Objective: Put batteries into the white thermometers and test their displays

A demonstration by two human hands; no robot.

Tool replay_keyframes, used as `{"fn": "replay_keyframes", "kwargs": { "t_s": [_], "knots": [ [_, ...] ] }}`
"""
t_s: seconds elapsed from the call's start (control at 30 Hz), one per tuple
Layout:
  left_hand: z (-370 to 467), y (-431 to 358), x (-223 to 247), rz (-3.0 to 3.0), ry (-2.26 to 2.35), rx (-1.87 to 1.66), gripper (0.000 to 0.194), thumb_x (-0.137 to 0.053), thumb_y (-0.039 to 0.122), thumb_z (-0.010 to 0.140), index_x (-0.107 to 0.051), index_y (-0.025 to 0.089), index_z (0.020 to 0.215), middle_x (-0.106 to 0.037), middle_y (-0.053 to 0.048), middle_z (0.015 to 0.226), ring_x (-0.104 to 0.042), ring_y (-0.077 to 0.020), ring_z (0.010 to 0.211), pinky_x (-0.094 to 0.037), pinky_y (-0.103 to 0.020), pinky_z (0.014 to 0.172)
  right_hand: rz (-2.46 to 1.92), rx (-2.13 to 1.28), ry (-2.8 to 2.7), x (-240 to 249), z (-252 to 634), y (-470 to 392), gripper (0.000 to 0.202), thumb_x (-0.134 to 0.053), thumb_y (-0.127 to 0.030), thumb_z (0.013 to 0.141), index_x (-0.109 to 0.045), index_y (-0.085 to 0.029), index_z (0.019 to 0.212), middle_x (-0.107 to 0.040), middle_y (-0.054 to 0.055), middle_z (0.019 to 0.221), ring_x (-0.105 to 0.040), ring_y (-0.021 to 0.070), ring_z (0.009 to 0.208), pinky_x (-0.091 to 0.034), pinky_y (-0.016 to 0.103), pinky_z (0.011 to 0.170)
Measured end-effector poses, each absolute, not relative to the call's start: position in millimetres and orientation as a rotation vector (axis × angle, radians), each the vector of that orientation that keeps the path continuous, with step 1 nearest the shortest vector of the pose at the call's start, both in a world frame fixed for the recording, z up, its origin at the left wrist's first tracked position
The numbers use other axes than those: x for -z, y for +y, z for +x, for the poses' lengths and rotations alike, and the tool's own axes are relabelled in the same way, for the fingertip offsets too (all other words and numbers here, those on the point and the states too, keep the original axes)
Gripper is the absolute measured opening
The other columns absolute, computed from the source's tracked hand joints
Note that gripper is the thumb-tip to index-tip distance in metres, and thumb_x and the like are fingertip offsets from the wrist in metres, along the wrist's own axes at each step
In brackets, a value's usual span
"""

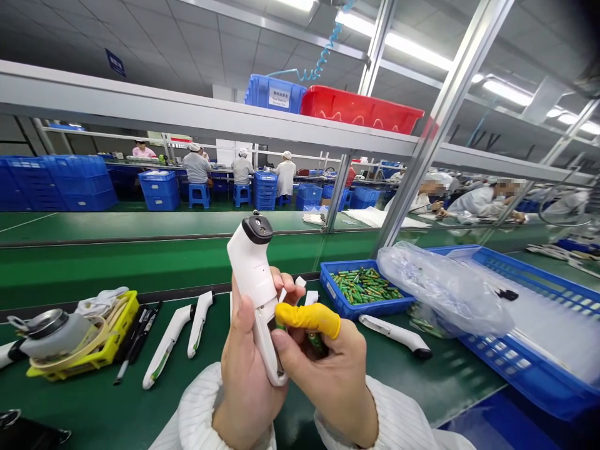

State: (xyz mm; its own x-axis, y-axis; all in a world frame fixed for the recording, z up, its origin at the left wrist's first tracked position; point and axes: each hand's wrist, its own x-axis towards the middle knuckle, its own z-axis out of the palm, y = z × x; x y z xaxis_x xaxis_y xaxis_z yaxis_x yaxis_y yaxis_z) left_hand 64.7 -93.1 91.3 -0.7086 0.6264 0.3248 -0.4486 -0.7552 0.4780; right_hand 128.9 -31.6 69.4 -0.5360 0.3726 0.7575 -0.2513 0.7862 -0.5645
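A white handheld device (254,275) with a black tip stands upright, its handle compartment uncovered. My left hand (250,375) is wrapped round its handle from the left and below. My right hand (328,369), with a yellow finger cot on the index finger, pinches a green battery (280,325) at the compartment; only a small part of it shows. Another green battery (315,340) sits under the curled fingers of the same hand. Behind and to the right, a blue tray (342,306) holds several green batteries.
Similar white devices (169,344) lie left and another (396,334) right. A yellow basket (115,337) with a metal-topped bottle and black pens (138,337) stand left. A plastic bag (440,287) rests over a large blue crate (529,369). People in white work beyond the shelf.
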Motion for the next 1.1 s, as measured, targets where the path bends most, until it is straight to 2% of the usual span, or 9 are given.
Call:
{"fn": "replay_keyframes", "kwargs": {
  "t_s": [0.17,0.27,0.4,0.57,0.7,0.8,0.9,1.0,1.1],
  "knots": [
    [56.8,-95.3,-93.5,0.750,0.488,-2.572,0.031,-0.048,0.044,0.091,-0.064,0.018,0.094,-0.050,-0.003,0.092,-0.054,-0.0135,0.090,-0.050,-0.023,0.090,0.066,-0.524,-2.191,-79.1,138.0,-34.5,0.036,-0.043,-0.032,0.095,-0.058,-0.018,0.065,-0.049,-0.001,0.048,-0.042,0.0115,0.044,-0.031,0.027,0.045],
    [52.3,-89.5,-91.3,0.741,0.534,-2.558,0.029,-0.046,0.042,0.093,-0.062,0.018,0.094,-0.050,-0.003,0.092,-0.053,-0.0139,0.090,-0.051,-0.024,0.090,0.033,-0.298,-2.246,-82.2,138.1,-32.5,0.036,-0.044,-0.028,0.094,-0.056,-0.018,0.061,-0.047,-0.002,0.046,-0.038,0.0106,0.042,-0.026,0.028,0.046],
    [48.2,-78.8,-84.9,0.740,0.555,-2.543,0.028,-0.047,0.042,0.092,-0.061,0.017,0.095,-0.051,-0.003,0.092,-0.054,-0.0145,0.092,-0.049,-0.025,0.091,-0.055,-0.297,-2.188,-76.9,138.4,-28.2,0.036,-0.041,-0.024,0.095,-0.054,-0.018,0.062,-0.049,-0.002,0.050,-0.040,0.0108,0.044,-0.027,0.028,0.047],
    [45.3,-77.7,-84.8,0.837,0.501,-2.432,0.039,-0.036,0.045,0.095,-0.062,0.016,0.090,-0.049,-0.004,0.089,-0.053,-0.0148,0.087,-0.050,-0.025,0.085,-0.087,-0.538,-2.203,-82.4,153.3,-21.9,0.027,-0.031,-0.020,0.097,-0.058,-0.018,0.094,-0.063,0.006,0.077,-0.060,0.0166,0.069,-0.047,0.027,0.062],
    [46.7,-79.7,-86.3,0.939,0.557,-2.447,0.041,-0.034,0.049,0.095,-0.059,0.017,0.087,-0.046,-0.004,0.087,-0.049,-0.0160,0.088,-0.048,-0.025,0.084,0.013,-0.763,-2.134,-91.2,159.6,-20.7,0.024,-0.045,-0.019,0.095,-0.050,-0.024,0.118,-0.064,0.005,0.101,-0.062,0.0150,0.090,-0.051,0.024,0.079],
    [49.5,-78.5,-85.0,0.951,0.580,-2.489,0.039,-0.038,0.050,0.093,-0.059,0.018,0.087,-0.044,-0.003,0.087,-0.047,-0.0164,0.088,-0.046,-0.026,0.087,-0.003,-0.741,-2.037,-91.2,153.1,-26.6,0.017,-0.060,-0.016,0.087,-0.056,-0.021,0.103,-0.064,0.001,0.083,-0.061,0.0136,0.072,-0.050,0.022,0.064],
    [51.0,-78.2,-84.6,0.969,0.601,-2.542,0.035,-0.042,0.049,0.092,-0.058,0.019,0.088,-0.044,-0.003,0.087,-0.047,-0.0162,0.088,-0.045,-0.026,0.089,0.014,-0.508,-1.979,-88.8,145.2,-36.1,0.008,-0.060,-0.020,0.088,-0.059,-0.015,0.082,-0.058,0.002,0.066,-0.053,0.0147,0.059,-0.044,0.026,0.053],
    [49.8,-79.9,-85.9,0.951,0.614,-2.540,0.037,-0.037,0.049,0.094,-0.058,0.019,0.088,-0.044,-0.002,0.087,-0.047,-0.0156,0.087,-0.046,-0.024,0.086,0.117,-0.447,-2.062,-86.4,143.3,-42.9,0.024,-0.048,-0.028,0.095,-0.061,-0.011,0.085,-0.060,0.008,0.070,-0.054,0.0168,0.064,-0.045,0.028,0.057],
    [48.3,-80.9,-85.3,1.079,0.671,-2.490,0.037,-0.032,0.047,0.095,-0.056,0.019,0.087,-0.044,-0.002,0.086,-0.046,-0.0155,0.086,-0.045,-0.023,0.085,0.080,-0.648,-2.100,-82.1,144.2,-40.7,0.020,-0.049,-0.029,0.095,-0.061,-0.014,0.089,-0.061,0.006,0.074,-0.055,0.0155,0.066,-0.045,0.026,0.060]
  ]
}}
